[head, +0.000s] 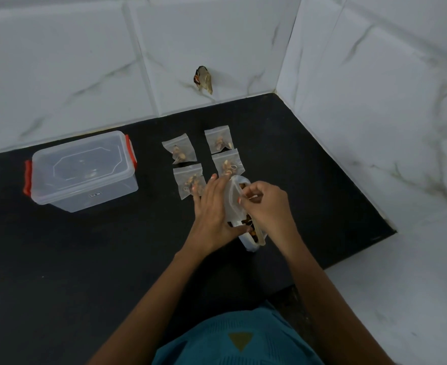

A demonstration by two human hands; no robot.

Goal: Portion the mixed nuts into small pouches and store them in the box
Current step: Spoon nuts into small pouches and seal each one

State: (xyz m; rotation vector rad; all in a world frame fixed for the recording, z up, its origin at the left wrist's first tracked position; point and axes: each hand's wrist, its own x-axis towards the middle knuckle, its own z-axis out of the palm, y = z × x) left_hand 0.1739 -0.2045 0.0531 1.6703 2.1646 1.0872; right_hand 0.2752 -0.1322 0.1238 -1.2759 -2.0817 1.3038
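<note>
My left hand [211,206] lies with its fingers fairly straight, flat against one side of a small pouch [231,200] made of clear plastic. My right hand [265,204] is curled, thumb and forefinger pinching the other side of that pouch at its rim. Between the two hands the pouch stands roughly upright. I cannot tell whether anything is inside it.

Directly under the hands, and partly hidden by them, is the bag of mixed nuts [252,237]. It is a pale plastic bag lying on the black counter [85,259], its mouth open so that brown and tan nuts show. The small pouch hangs just above this bag.

Just beyond the bag, on its far side, lie four filled pouches [181,151] flat on the counter in two rows of two. Each is clear and holds a small cluster of nuts. The fingertips of my left hand reach over the edges of the nearer two.

Well to the left of the bag stands the box [85,169]. It is a clear plastic tub with its lid on and a red latch at each end.

Farther back from the bag, beyond the pouches, rises a white marbled tiled wall [59,75], with a brownish scrap [205,80] stuck to it. To the right of the bag a second tiled wall meets the first in a corner. On the near side of the bag, my forearms lead back to my teal top [217,343].
</note>
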